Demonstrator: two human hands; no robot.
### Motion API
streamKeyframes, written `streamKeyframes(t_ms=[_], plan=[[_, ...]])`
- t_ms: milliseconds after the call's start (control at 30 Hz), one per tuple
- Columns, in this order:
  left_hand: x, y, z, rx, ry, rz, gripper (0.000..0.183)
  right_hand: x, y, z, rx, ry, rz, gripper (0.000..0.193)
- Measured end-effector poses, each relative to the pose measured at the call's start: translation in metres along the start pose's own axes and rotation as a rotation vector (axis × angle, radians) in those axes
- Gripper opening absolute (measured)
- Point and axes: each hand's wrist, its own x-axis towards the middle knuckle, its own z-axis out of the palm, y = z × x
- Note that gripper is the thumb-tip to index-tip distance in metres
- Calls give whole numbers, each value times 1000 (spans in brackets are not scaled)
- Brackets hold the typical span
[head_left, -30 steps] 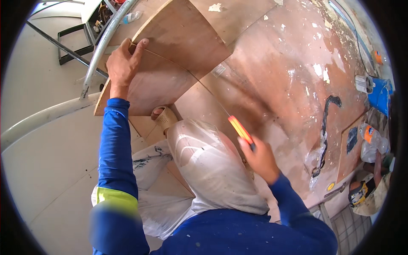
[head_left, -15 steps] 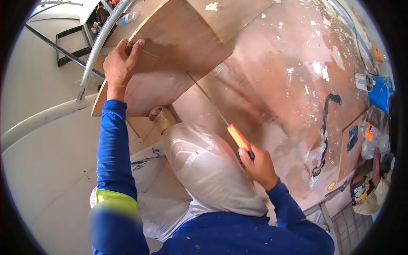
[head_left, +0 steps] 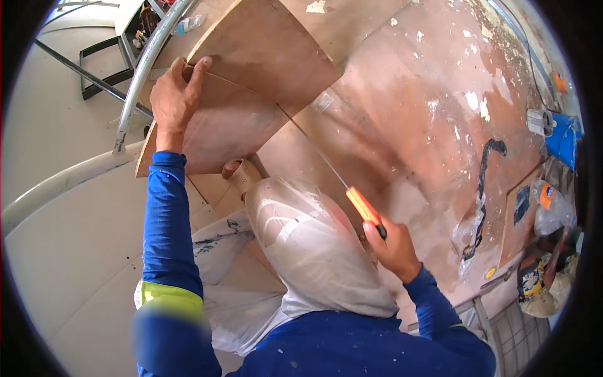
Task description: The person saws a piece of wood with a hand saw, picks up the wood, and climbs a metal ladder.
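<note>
A brown wooden board (head_left: 264, 53) lies raised on the left, a thin straight line running across it from its far-left edge. My left hand (head_left: 176, 94) grips that edge, thumb on top and fingers curled beneath. In my right hand (head_left: 396, 251) is the orange-and-black handle of a handsaw (head_left: 362, 204). Its thin blade, seen nearly edge-on, runs up and left to the board's near edge, in line with the line on the board. My right fingers are wrapped round the handle, partly hidden. My knee in pale, stained trousers (head_left: 314, 251) sits below the blade.
Beside my left arm curves a grey metal tube (head_left: 135, 94). On the paint-spotted floor (head_left: 402, 119) lies a black strap (head_left: 482, 182). At the right stand a blue container (head_left: 561, 141) and plastic bottles (head_left: 553, 210). Another clear bottle (head_left: 190, 24) lies beyond the board.
My right hand and the saw have moved slightly down and right, away from the board. The line across the board shows more clearly. My left hand keeps its hold.
</note>
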Motion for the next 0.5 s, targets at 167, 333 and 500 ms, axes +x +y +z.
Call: streamKeyframes(t_ms=[167,333,500], plan=[[1,3,8,-11,-9,18,68,183,-38,86,-129,49,-15,48],[-8,-10,-2,36,13,19,68,119,-2,74,-55,12,-137,45],[-4,6,-4,4,23,21,69,-9,10,-8,-56,-74,115,41]])
